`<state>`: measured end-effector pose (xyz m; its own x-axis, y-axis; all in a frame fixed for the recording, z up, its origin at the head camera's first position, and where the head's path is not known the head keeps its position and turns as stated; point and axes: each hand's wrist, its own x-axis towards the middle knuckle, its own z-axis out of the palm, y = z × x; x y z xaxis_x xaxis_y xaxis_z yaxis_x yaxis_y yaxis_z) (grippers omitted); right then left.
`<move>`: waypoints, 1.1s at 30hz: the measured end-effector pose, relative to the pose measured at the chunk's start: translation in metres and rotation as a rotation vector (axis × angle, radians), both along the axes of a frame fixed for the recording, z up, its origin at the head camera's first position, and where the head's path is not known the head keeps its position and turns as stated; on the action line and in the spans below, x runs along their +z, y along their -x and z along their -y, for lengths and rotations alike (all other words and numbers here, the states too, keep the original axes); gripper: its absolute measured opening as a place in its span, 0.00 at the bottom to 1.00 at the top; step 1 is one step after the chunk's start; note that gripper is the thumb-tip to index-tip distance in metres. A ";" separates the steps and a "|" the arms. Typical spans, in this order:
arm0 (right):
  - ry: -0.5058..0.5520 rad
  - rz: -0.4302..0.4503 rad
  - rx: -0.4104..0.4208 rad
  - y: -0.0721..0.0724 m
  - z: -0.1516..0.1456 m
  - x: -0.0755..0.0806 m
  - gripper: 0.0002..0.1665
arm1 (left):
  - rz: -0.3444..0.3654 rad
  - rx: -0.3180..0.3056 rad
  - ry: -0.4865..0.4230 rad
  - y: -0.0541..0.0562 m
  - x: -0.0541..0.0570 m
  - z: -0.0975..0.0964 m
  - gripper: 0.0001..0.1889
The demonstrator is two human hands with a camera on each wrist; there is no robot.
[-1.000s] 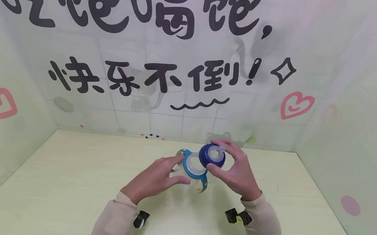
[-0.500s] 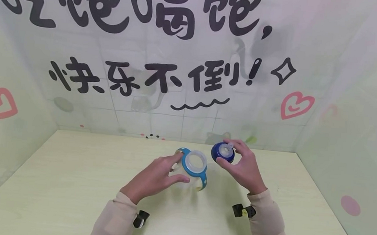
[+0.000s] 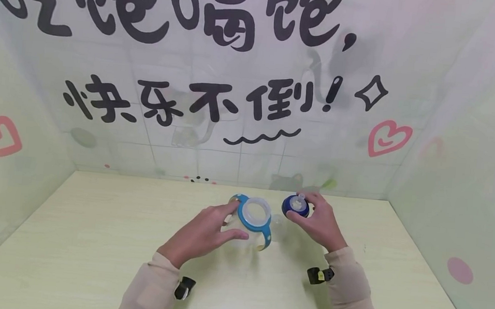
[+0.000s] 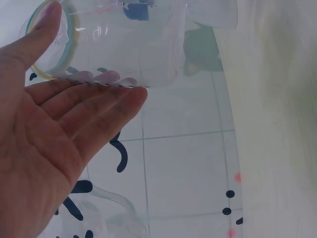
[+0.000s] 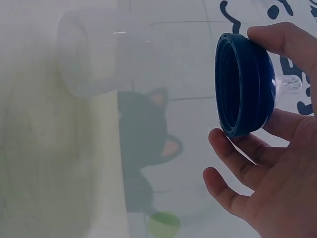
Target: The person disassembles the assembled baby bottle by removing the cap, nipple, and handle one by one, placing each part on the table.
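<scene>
A clear baby bottle (image 3: 257, 212) with a blue two-handled ring (image 3: 266, 231) leans in my left hand (image 3: 206, 231), its wide mouth uncovered. In the left wrist view the thumb lies by the ring and the fingers (image 4: 106, 109) support the bottle's wall. My right hand (image 3: 318, 223) pinches a dark blue bottle collar (image 3: 289, 207) with a clear nipple (image 3: 300, 199) pointing up. The right wrist view shows the collar's open threaded underside (image 5: 229, 84) facing away from the palm. Between the two hands stands a translucent dome cap (image 3: 276, 226), apart from both.
Pale wood-grain table (image 3: 105, 240) extends around the hands. Behind it rises a whitish printed wall (image 3: 212, 161) with black lettering, and side walls (image 3: 458, 190) close in left and right. Black wrist cameras (image 3: 320, 275) sit at both sleeves.
The right hand has carried the blue collar and nipple off to the right, away from the bottle's mouth. The translucent cap has come into view. The left hand and bottle are nearly still.
</scene>
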<state>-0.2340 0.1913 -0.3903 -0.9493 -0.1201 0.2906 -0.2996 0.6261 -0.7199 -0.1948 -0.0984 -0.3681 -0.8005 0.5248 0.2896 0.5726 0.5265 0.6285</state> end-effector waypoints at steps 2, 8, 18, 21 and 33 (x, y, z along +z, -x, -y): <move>-0.010 0.027 -0.005 0.002 -0.002 -0.004 0.32 | -0.002 0.002 0.002 0.000 0.000 0.000 0.32; -0.065 0.091 -0.017 0.010 -0.008 -0.019 0.35 | 0.003 0.006 0.011 0.001 -0.001 0.001 0.31; -0.146 0.105 -0.011 0.014 -0.012 -0.029 0.38 | 0.001 0.002 0.015 0.003 -0.002 0.000 0.31; -0.158 0.113 -0.015 0.015 -0.012 -0.030 0.38 | 0.008 0.005 0.015 0.003 -0.002 0.000 0.30; -0.186 0.165 -0.023 0.014 -0.015 -0.036 0.38 | -0.005 0.000 0.024 0.003 -0.004 0.000 0.30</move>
<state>-0.2477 0.2059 -0.4260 -0.9851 -0.1352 0.1064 -0.1720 0.7579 -0.6293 -0.1978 -0.0987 -0.3723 -0.7990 0.5318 0.2807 0.5757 0.5415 0.6127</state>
